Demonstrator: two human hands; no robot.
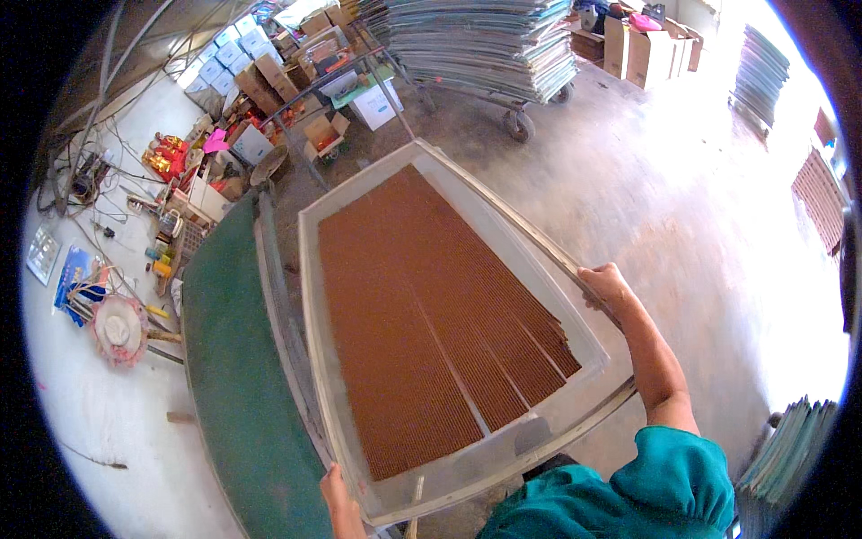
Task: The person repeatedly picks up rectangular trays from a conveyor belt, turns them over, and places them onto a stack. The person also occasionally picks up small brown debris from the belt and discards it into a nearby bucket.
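A large pale-framed drying screen (366, 173) with light mesh is held out in front of me, tilted. Rows of thin brown strands (422, 305), packed side by side, cover most of its mesh, with a few narrow gaps toward the near end. My right hand (606, 286) is closed round the frame's right side. At the near left corner my left hand (338, 496) grips the other side, its fingers partly hidden by the frame. Just left of the screen runs a long green belt or tabletop (242, 350) with a metal edge.
Tall stacks of similar screens (480, 49) stand on a wheeled cart at the back. More screens lean at the far right (761, 76) and near right (790, 458). Cardboard boxes (325, 135) and clutter line the left wall. A pink-rimmed fan-like object (118, 331) is beside the belt.
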